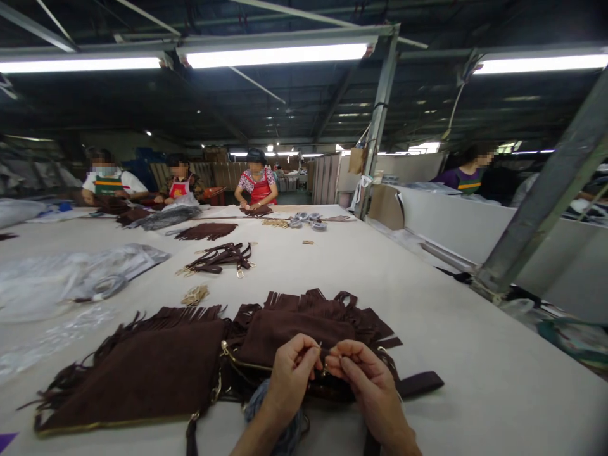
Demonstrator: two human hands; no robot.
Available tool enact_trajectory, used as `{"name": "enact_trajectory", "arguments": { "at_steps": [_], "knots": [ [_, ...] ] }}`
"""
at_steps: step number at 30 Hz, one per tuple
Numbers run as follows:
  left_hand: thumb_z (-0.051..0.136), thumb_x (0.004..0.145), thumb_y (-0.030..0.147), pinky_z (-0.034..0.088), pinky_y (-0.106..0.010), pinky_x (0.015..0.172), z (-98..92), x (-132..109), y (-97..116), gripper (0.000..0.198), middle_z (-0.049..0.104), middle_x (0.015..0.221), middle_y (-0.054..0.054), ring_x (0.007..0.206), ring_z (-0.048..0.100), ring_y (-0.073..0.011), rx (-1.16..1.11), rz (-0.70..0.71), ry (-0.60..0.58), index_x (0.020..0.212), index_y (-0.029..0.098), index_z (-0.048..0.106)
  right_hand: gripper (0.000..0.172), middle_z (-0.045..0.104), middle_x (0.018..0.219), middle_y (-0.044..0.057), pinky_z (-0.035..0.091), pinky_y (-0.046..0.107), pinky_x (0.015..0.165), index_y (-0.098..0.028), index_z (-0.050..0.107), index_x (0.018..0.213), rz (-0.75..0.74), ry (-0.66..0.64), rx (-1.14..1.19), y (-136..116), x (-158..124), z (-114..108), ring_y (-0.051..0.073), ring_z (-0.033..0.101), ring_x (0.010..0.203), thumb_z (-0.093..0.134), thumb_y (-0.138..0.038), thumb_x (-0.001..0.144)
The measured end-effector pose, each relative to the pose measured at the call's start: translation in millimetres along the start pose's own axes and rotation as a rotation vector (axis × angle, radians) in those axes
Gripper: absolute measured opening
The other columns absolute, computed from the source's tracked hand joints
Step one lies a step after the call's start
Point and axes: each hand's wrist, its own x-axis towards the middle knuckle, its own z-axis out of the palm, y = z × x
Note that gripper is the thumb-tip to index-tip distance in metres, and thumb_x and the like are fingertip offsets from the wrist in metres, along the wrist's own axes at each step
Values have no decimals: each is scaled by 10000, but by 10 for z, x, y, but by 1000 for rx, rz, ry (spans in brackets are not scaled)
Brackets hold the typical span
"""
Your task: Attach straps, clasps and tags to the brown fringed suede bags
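Worktable (494,380): one, broad, off-white top, stretching away from my viewpoint. Fluorescent tubes (278,56): three, lit, in a row overhead. Roof (285,117): dark, crossed by pale metal struts (35,26). Steel post (381,104): grey, upright but leaning slightly in my view, past the table's right edge; second post (546,177), nearer, slanting steeply. Low partition (441,221): whitish, along the right. Tall panels (325,177): grey-brown, standing in the rear. Bright opening (425,147): far right background; I cannot tell whether it is a window. Floor: mostly hidden from me.
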Motion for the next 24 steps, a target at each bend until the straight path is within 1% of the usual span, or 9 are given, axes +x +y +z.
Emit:
{"name": "enact_trajectory", "arguments": {
  "at_steps": [3,4,6,8,9,13,19,22,24],
  "knots": [
    [520,830,305,352,-211,513,-2,-23,-12,178,520,623,22,540,438,-102,49,18,-25,738,162,573,332,727,887,70,604,331,766,-190,702,862,-20,6,-135,17,19,6,229,710,804,827,-447,693],
    [515,833,300,353,-213,523,-2,-33,-13,182,510,625,24,549,434,-103,68,30,-30,730,161,575,332,728,859,70,609,321,729,-185,699,843,-36,16,-158,19,23,13,225,709,776,824,-454,692],
    [508,840,292,353,-216,543,0,-49,-14,194,507,631,22,568,436,-107,106,50,-31,718,159,579,329,724,788,62,598,270,596,-184,687,822,-79,34,-184,19,27,34,203,694,691,817,-459,696],
    [511,845,290,360,-219,567,6,-60,-19,203,532,649,12,597,457,-114,130,63,-31,713,156,587,323,715,720,53,542,217,478,-185,685,832,-123,43,-202,19,28,57,175,661,608,808,-454,705],
    [513,846,291,364,-220,577,9,-62,-22,204,549,661,6,611,468,-118,134,68,-31,716,154,591,324,713,704,52,518,204,448,-185,689,846,-136,45,-210,21,29,67,166,646,583,805,-453,707],
    [504,852,286,370,-222,590,20,-64,-41,203,584,684,-7,625,485,-123,123,77,-37,721,154,586,361,719,713,61,506,213,439,-183,712,897,-139,72,-237,28,28,88,166,630,573,811,-461,688],
    [490,837,253,356,-222,580,32,-71,-42,179,588,673,-5,600,464,-118,175,78,-29,703,163,566,374,692,652,51,508,245,448,-174,712,848,-125,61,-304,11,16,105,160,586,521,802,-495,679],
    [488,832,245,339,-220,557,30,-80,-30,179,579,659,-1,582,452,-115,204,63,-26,689,164,560,363,684,650,43,504,244,462,-178,695,850,-134,33,-334,36,8,89,159,587,525,785,-498,703],
    [486,830,231,328,-218,547,29,-90,-24,179,563,646,3,575,444,-113,225,63,-23,677,166,552,332,680,669,41,500,242,477,-184,679,854,-150,15,-373,72,-1,62,165,600,555,758,-487,743]
  ]
}}
